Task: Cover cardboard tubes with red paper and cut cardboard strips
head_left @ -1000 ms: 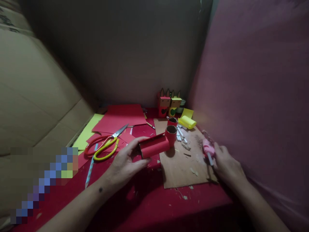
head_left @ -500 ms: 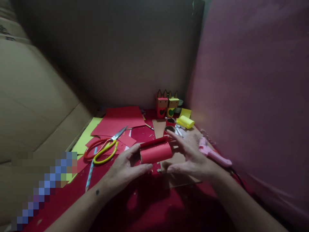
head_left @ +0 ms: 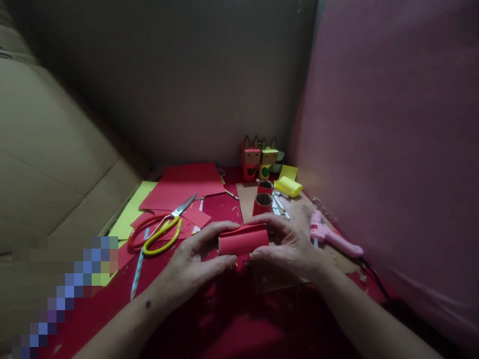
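A tube wrapped in red paper [head_left: 243, 240] lies sideways between both my hands, just above the red table. My left hand [head_left: 194, 262] grips its left end, thumb below and fingers over the top. My right hand [head_left: 286, 245] grips its right end, fingers curled over the paper. Behind them two short red-wrapped tubes [head_left: 263, 202] stand upright on a brown cardboard sheet [head_left: 247, 195]. A pink glue gun [head_left: 331, 237] lies just right of my right hand.
Scissors with red and yellow handles [head_left: 159, 230] lie at the left on red paper sheets [head_left: 185, 182] and a yellow-green sheet [head_left: 130, 212]. Two small paper animal figures [head_left: 259, 160] stand at the back, with a yellow roll [head_left: 288, 187] beside them. Cardboard walls enclose the left and back; pink fabric hangs at the right.
My right hand let go of the pink glue gun, came left and closed on the right end of the red tube. The tube now sits lower and closer to me.
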`<state>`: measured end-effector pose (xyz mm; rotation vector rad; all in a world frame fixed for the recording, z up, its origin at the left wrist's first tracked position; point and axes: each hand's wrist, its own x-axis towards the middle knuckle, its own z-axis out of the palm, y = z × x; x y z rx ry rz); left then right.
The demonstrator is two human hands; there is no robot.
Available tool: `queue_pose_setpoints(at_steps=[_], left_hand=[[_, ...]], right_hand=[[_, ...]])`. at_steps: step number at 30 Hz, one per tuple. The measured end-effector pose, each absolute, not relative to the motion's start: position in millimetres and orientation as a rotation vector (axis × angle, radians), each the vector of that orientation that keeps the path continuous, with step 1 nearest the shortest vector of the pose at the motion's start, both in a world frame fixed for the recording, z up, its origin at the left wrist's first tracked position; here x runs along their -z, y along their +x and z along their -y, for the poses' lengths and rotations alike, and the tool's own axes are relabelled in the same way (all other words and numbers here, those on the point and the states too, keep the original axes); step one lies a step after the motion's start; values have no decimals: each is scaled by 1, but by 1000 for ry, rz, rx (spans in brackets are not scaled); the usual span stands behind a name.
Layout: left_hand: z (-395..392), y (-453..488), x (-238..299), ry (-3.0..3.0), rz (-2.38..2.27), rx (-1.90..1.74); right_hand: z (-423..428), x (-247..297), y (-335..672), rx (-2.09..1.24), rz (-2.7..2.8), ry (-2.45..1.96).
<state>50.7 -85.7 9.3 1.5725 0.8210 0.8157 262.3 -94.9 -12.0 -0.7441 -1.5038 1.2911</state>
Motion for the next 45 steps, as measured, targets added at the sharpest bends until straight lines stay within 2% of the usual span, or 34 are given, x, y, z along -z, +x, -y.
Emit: queue_pose_setpoints(at_steps=[12, 18, 22, 26, 33, 41, 43, 45], left_hand=[[85, 50, -9, 1878, -831, -827], [85, 51, -7, 1782, -802, -823], [85, 50, -7, 1761, -841, -849], [85, 51, -9, 1743, -832, -843], [86, 52, -8, 1737, -833, -861], [86, 53, -7, 1738, -851, -901], [85, 53, -7, 1745, -848, -927], [84, 53, -6, 1751, -842, -953]], right_hand=[[98, 13, 265, -1102, 1624, -783], [111, -4, 273, -1018, 1717, -950], [127, 4, 321, -601, 1631, -1342], [134, 37, 381, 141, 1690, -1908], [130, 59, 393, 414, 1891, -2271], [128, 46, 390, 318, 1695, -2215], [135, 39, 386, 134, 1548, -2037], [146, 29, 379, -194, 1459, -1819]])
